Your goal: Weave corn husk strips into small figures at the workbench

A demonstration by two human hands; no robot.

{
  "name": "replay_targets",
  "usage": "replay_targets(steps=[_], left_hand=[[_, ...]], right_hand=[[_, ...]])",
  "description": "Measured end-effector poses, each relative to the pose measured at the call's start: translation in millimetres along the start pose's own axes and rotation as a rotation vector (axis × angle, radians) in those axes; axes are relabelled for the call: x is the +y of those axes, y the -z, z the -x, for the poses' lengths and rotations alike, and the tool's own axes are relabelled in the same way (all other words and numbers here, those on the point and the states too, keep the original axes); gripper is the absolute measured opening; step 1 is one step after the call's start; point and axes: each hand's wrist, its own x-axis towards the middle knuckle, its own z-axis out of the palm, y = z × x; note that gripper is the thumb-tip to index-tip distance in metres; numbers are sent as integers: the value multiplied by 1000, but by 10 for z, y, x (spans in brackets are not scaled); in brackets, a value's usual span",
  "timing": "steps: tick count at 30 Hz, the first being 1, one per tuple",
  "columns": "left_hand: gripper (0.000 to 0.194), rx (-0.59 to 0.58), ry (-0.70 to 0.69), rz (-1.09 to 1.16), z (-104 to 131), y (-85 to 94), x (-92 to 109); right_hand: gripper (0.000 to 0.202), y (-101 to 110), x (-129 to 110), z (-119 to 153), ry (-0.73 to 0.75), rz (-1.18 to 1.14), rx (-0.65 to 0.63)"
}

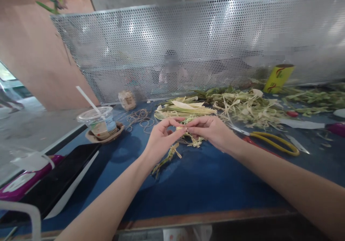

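Note:
Above the middle of the table, my left hand and my right hand meet, thumbs and fingers closed in a pinch. Between them is a small pale yellow leaf strip, mostly hidden by the fingertips. Just behind and below the fingers lie green and pale leaf pieces. A small woven leaf figure with a thin green tail rests on the blue table, close to my left wrist. Past my hands lies a bundle of long pale leaf strips.
Scissors with yellow handles, a knife and a heap of leaf scraps lie right. A yellow container stands behind. Left are a plastic cup with straw, tangled twine, a jar and a black tablet.

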Motion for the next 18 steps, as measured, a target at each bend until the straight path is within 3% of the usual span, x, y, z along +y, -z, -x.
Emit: replay_targets(steps=[6, 11, 13, 15, 18], left_hand=[[9, -163, -82, 59, 13, 0, 22], [7, -251, -32, 46, -4, 93, 62], [27, -312, 33, -161, -10, 176, 129], [53, -395, 149, -536, -6, 259, 192], [55, -419, 287, -969, 13, 323, 207]], right_hand=[[15, 77, -167, 15, -8, 139, -74], [13, 127, -262, 38, 11, 264, -29], [15, 155, -241, 36, -9, 333, 1], [18, 173, -184, 29, -59, 387, 26], [18, 165, -55, 17, -154, 421, 30]])
